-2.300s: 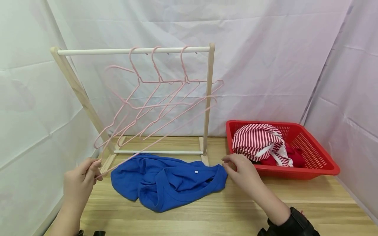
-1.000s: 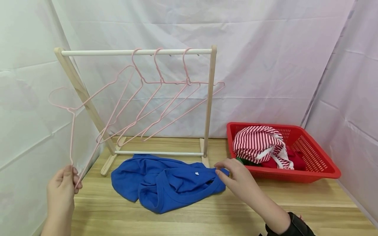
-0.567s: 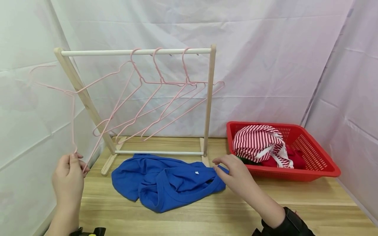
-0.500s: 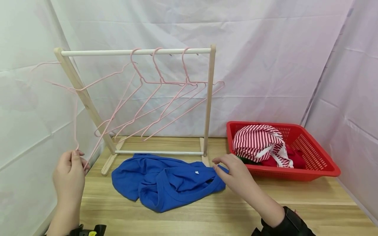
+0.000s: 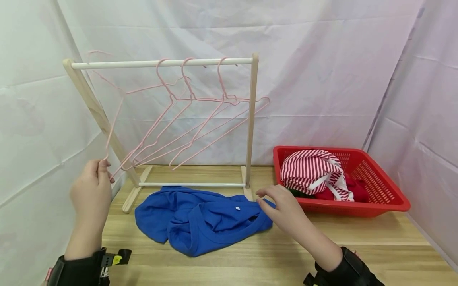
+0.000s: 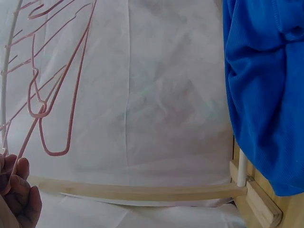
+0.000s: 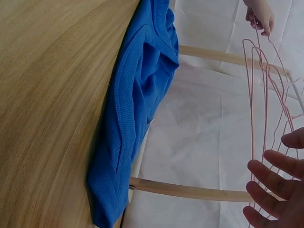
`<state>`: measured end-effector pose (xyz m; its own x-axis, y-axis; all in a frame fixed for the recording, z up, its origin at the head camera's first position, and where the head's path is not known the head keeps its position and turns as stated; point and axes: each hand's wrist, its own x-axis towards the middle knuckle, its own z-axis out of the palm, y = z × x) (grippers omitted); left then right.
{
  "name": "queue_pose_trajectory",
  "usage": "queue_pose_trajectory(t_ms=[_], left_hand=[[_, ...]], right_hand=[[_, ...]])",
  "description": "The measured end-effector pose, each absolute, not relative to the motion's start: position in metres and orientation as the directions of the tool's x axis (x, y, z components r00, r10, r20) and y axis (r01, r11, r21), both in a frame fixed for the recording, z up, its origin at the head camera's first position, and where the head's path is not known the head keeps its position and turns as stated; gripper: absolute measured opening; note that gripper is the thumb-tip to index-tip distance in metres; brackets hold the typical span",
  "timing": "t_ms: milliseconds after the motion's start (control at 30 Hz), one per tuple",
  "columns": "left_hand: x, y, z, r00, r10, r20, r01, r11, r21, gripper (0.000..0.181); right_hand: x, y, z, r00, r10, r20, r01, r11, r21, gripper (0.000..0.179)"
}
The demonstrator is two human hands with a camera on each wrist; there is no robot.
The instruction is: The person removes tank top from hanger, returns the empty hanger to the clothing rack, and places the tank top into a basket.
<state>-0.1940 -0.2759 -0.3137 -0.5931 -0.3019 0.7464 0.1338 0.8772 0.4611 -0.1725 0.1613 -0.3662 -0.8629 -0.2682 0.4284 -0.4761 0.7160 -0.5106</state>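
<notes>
My left hand pinches a thin pink clothes hanger by its lower left corner. That hanger is tilted, and its hook overlaps the left part of the white rail in the head view. In the left wrist view the fingers of the left hand curl round the wire. My right hand hovers by the right end of a crumpled blue garment, fingers loosely bent and holding nothing. The right wrist view shows the same right hand with its fingers spread apart.
Three more pink hangers hang on the rail of the wooden rack. A red basket at the right holds a red-and-white striped cloth and red fabric. White sheets enclose the wooden table.
My left hand has swung the hanger away from the other hangers to the left, then raised it up and right, bringing its hook to the rail. The right hand has shifted slightly left.
</notes>
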Motion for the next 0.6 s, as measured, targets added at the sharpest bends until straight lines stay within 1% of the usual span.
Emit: queue_pose_trajectory(t_ms=[167,367,600], left_hand=[[-0.203,-0.27,-0.309,-0.581,-0.267,0.769,0.144,0.896,0.42,0.032],[-0.209,-0.265,-0.306,-0.583,-0.235,0.777,0.142,0.913,0.383,0.032],[-0.217,-0.267,-0.302,-0.562,-0.188,0.805,0.162,0.93,0.33,0.03]], right_hand=[[-0.173,0.161,-0.367,-0.864,-0.266,0.428,-0.473,0.721,-0.506,0.016],[-0.174,0.161,-0.369,-0.865,-0.269,0.424,-0.472,0.722,-0.505,0.015],[-0.174,0.16,-0.37,-0.861,-0.274,0.429,-0.478,0.723,-0.499,0.014]])
